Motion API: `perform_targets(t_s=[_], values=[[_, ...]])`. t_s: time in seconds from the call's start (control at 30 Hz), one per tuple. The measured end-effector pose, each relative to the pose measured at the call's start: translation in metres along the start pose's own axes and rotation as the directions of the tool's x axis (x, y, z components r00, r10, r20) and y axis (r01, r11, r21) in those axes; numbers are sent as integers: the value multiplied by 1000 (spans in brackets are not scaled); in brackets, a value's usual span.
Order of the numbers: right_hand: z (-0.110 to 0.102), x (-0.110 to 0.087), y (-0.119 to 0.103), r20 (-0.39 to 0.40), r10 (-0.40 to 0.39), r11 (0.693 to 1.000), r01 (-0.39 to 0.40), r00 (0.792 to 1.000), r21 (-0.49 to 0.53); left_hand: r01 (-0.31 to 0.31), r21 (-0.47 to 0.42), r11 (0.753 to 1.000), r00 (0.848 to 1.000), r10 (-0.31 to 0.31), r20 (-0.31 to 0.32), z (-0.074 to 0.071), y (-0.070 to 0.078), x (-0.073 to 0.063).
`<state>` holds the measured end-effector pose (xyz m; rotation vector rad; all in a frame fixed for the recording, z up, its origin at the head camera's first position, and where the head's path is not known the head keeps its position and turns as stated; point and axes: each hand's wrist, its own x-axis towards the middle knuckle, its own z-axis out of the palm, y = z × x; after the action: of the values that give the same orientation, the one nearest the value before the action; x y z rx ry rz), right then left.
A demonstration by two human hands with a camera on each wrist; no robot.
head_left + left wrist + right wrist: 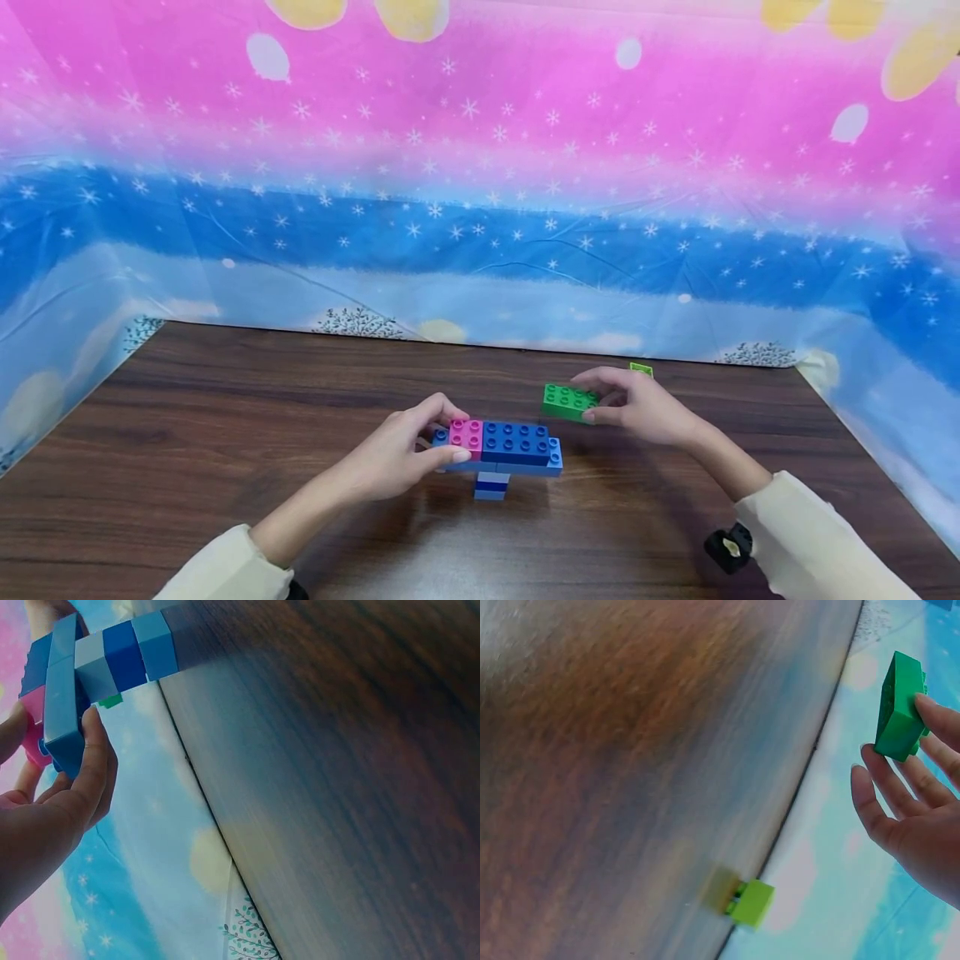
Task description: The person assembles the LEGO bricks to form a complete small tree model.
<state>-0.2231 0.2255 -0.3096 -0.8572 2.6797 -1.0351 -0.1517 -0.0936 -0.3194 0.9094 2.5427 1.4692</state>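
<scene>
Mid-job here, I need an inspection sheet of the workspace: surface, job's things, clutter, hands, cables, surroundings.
Surface: brown wood-grain table.
Job's things: pink brick and dark blue brick side by side on light blue base, column beneath; green brick apart.
Clutter: lime brick near the far edge.
Hands: left hand grips pink brick and base; right hand holds green brick.
Cables: nothing seen.
Surroundings: snowflake-patterned cloth behind and at sides.

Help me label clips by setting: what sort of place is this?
Probably an indoor play or filming corner: a wood-grain table, a snowflake-printed cloth hung behind it and along both sides, plus a blue-and-pink toy-brick structure and a green brick.
</scene>
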Motion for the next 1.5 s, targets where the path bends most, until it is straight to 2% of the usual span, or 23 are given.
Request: perform_targets(t_s=[0.47,0.73,1.1,1.4,1.5], values=[[-6,-2,-27,11,-83,996,82,997,37,-7,-11,1000,1000,7,9,-1,-1,0],[-2,-2,-48,20,-140,989,139,990,50,-8,-13,1000,1000,8,10,-1,-1,0],[7,1,-68,55,-169,983,165,984,80,-13,-10,1000,1000,13,12,-1,0,0],[19,2,-81,81,-266,964,263,961,50,-24,-6,1000,1000,24,14,-2,-1,1],[23,2,-85,90,-276,961,273,957,50,-21,-9,1000,1000,22,17,-2,-1,0]])
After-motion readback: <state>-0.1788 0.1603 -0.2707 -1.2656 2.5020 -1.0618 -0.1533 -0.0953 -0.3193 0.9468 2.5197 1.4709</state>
